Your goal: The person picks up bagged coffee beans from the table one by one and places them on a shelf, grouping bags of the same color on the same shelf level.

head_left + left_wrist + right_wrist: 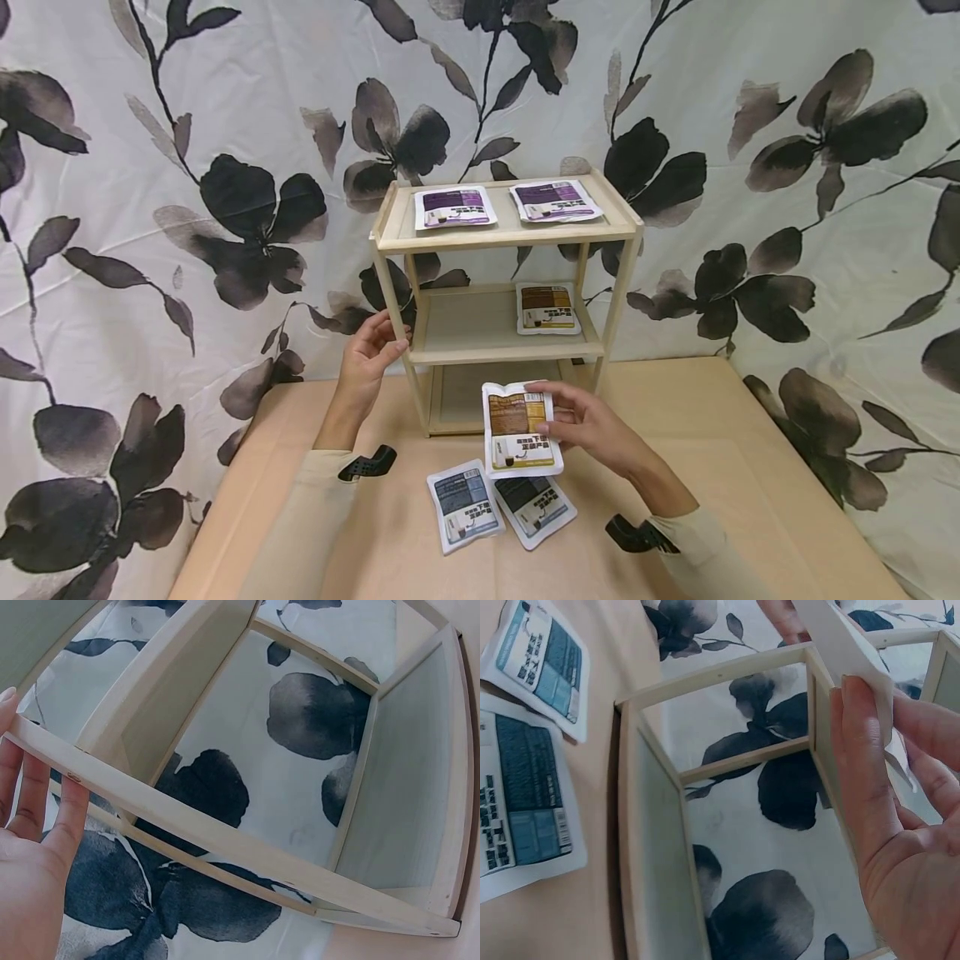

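My right hand point(588, 423) pinches a white pouch point(522, 429) with a brown and yellow label by its right edge, in front of the rack's lower part. In the right wrist view this pouch point(855, 656) shows its plain side between thumb and fingers. At the left, my left hand point(367, 358) holds the front left post of a three-tier wooden rack point(506, 354). The left wrist view has the thumb on one side of that post point(187, 817) and the fingers point(69, 814) on the other.
Two purple-labelled pouches, a left one point(454, 207) and a right one point(556, 201), lie on the top tier. A brown-labelled pouch point(547, 308) rests at the middle tier's right. Two blue-grey-labelled pouches point(467, 506) lie on the table point(675, 500). Behind hangs a flowered cloth point(540, 108).
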Demonstrator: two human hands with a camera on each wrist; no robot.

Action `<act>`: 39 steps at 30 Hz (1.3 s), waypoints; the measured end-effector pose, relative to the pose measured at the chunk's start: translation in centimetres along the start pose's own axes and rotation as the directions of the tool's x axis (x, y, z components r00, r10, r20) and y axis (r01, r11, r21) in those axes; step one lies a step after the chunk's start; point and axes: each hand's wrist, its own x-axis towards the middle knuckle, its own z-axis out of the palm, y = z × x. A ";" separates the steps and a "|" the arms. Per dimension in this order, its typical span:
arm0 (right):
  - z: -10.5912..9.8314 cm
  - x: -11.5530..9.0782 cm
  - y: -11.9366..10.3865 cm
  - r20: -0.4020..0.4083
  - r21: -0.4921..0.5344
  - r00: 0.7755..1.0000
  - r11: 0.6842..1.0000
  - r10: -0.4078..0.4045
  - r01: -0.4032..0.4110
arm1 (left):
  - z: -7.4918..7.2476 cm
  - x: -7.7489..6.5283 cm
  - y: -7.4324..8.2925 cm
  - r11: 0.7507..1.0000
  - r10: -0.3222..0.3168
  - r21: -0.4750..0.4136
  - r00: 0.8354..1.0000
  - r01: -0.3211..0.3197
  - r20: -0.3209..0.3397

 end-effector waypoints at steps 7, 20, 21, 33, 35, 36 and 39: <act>0.1 0.7 -1.2 -0.008 -0.019 1.000 1.000 -0.011 0.011 | -0.1 0.1 -0.1 1.000 0.004 0.004 1.000 -0.004 -0.001; 0.6 2.1 -3.4 -0.033 -0.013 0.999 1.000 -0.002 0.002 | 0.1 0.0 -0.1 1.000 -0.008 0.000 1.000 0.008 -0.014; 0.6 2.2 -3.6 -0.037 -0.021 0.999 1.000 -0.006 0.006 | 0.1 0.0 -0.1 1.000 -0.009 0.003 1.000 0.009 -0.012; 0.6 4.0 -5.2 -0.105 -0.029 0.994 1.000 -0.009 0.006 | -0.1 0.0 0.0 0.999 -0.017 0.028 1.000 0.018 -0.012; 0.4 4.2 -5.4 -0.115 -0.032 0.993 0.999 -0.009 0.005 | 0.0 0.0 0.1 0.999 -0.021 0.028 1.000 0.021 -0.016; 0.4 4.4 -5.6 -0.121 -0.040 0.993 0.999 -0.008 0.003 | 0.0 0.1 0.1 0.999 -0.022 0.028 1.000 0.022 -0.014; 0.3 4.8 -5.9 -0.133 -0.045 0.991 0.999 0.001 -0.007 | -0.1 0.1 0.1 1.000 -0.024 0.021 1.000 0.024 -0.006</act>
